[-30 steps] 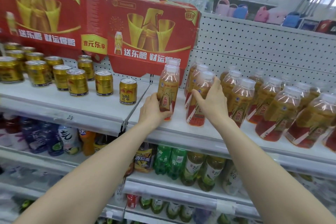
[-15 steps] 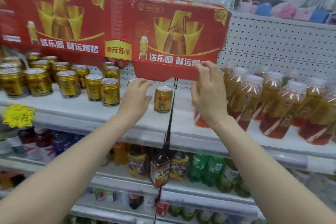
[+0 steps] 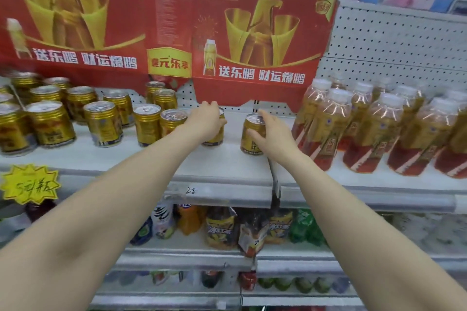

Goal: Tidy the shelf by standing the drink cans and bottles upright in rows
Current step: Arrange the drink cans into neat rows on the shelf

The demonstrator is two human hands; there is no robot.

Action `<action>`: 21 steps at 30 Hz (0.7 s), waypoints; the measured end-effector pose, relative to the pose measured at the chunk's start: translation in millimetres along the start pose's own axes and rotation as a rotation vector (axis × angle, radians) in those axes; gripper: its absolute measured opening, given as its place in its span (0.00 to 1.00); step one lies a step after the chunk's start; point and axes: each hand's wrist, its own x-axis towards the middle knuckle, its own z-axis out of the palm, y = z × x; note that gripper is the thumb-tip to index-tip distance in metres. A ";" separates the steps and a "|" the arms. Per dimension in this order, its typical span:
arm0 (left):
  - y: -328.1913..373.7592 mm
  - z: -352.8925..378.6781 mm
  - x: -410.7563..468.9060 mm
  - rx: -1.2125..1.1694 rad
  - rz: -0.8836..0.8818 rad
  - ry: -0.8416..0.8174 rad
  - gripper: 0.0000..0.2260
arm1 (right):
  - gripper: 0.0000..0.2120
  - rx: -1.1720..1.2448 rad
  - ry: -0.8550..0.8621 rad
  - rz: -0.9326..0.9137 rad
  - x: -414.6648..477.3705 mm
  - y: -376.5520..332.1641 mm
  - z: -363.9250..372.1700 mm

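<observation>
Both hands on the two stray cans, mid-shelf.

My left hand (image 3: 205, 120) curls over one can (image 3: 215, 137), and my right hand (image 3: 274, 137) wraps the end can (image 3: 249, 140) beside the divider (image 3: 276, 180). Both stand upright on the shelf (image 3: 222, 166), apart from the other cans (image 3: 101, 121), which sit loosely staggered. The bottles (image 3: 366, 129) look bunched. I judge most of the lining-up remains.

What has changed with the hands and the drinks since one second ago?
Both hands let go of the bottles and moved left. The left hand now grips the end can of the row; the right hand grips the lone can. The bottles and the other cans stayed upright.
</observation>
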 end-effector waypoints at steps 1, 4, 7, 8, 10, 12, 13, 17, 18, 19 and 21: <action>-1.3 0.4 1.1 -0.023 -0.004 0.002 0.20 | 0.33 0.021 0.006 0.022 -0.2 -1.2 -0.4; -8.7 -3.1 -2.6 -0.064 0.033 0.016 0.20 | 0.33 0.064 0.016 0.062 -2.6 -3.0 -3.0; -16.1 -11.0 -18.8 -0.097 0.120 -0.013 0.20 | 0.34 0.076 0.022 0.076 -9.0 -4.2 -6.3; -17.8 -14.6 -26.3 -0.105 0.145 -0.029 0.21 | 0.34 0.077 0.031 0.077 -12.2 -4.2 -7.2; -21.0 -21.3 -40.4 -0.126 0.185 -0.055 0.22 | 0.34 0.079 0.033 0.072 -20.1 -5.0 -9.5; -24.3 -27.6 -51.0 -0.158 0.229 -0.085 0.21 | 0.34 0.081 0.022 0.056 -28.5 -6.4 -10.6; -26.3 -29.7 -54.7 -0.179 0.240 -0.105 0.21 | 0.34 0.087 0.013 0.049 -32.5 -7.2 -11.0; -33.7 -35.4 -60.7 -0.204 0.216 -0.133 0.28 | 0.34 0.124 -0.035 0.050 -41.4 -11.3 -16.5; -34.1 -35.6 -60.6 -0.201 0.204 -0.121 0.29 | 0.34 0.132 -0.044 0.055 -42.0 -12.0 -18.8; -33.3 -34.8 -60.3 -0.195 0.188 -0.101 0.30 | 0.34 0.140 -0.051 0.059 -42.3 -12.9 -20.8; -28.6 -31.2 -60.4 -0.156 0.143 -0.045 0.32 | 0.35 0.140 -0.065 0.064 -42.8 -15.1 -23.5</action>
